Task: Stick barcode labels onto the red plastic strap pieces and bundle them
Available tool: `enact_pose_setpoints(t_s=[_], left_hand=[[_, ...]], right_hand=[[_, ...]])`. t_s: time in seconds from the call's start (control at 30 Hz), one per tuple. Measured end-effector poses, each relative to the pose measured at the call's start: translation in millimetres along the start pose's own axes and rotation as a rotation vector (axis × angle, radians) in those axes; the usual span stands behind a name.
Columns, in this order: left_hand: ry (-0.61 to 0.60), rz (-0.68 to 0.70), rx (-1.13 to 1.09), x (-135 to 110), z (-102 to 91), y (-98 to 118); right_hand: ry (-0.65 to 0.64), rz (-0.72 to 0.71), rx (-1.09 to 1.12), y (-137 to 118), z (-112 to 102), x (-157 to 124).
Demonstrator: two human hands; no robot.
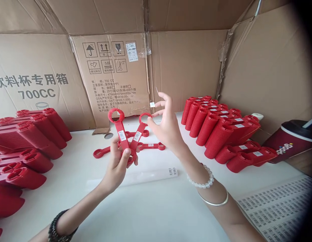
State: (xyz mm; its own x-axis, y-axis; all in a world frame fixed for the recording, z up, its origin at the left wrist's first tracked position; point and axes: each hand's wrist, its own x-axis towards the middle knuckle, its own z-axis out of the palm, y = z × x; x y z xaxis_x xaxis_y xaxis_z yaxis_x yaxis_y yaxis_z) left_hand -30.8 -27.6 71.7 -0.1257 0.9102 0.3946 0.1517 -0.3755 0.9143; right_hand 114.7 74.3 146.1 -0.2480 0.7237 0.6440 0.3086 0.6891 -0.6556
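**Desk surface, overhead view.** White desk (150, 215) bearing stacked and loose items. Left: rows of stacked red holders (27, 134) lying on their sides. Right: a second stacked group (216, 131), also on its side. Centre, toward the rear: loose holders (150, 146) lying flat, ring ends visible, near a cardboard scrap (100, 131). Foreground: a clear plastic sleeve (135, 178) with a barcode at one end. Lower right: a barcode label sheet (276, 208) lying flat.

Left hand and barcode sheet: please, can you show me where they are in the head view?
Left hand (117, 167), head view, on the back of the hand.
Barcode sheet (276, 210), head view, on the printed labels.
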Motion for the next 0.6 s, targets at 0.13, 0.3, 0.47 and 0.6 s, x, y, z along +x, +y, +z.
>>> enact_pose_setpoints(t_s=[0.13, 0.3, 0.47, 0.6], left_hand=[[-0.014, 0.012, 0.056, -2, 1.5, -5], [-0.032, 0.014, 0.13, -1, 4.4, -2], [-0.053, 0.099, 0.189, -3, 4.4, -4], [-0.121, 0.16, 0.207, -6, 3.7, -10]], right_hand=[[0.066, -0.048, -0.085, -1, 7, -3], [0.117, -0.201, -0.16, -13, 9, -11], [0.103, -0.182, -0.126, -21, 5, -15], [0.103, -0.217, -0.003, -22, 1, -16]])
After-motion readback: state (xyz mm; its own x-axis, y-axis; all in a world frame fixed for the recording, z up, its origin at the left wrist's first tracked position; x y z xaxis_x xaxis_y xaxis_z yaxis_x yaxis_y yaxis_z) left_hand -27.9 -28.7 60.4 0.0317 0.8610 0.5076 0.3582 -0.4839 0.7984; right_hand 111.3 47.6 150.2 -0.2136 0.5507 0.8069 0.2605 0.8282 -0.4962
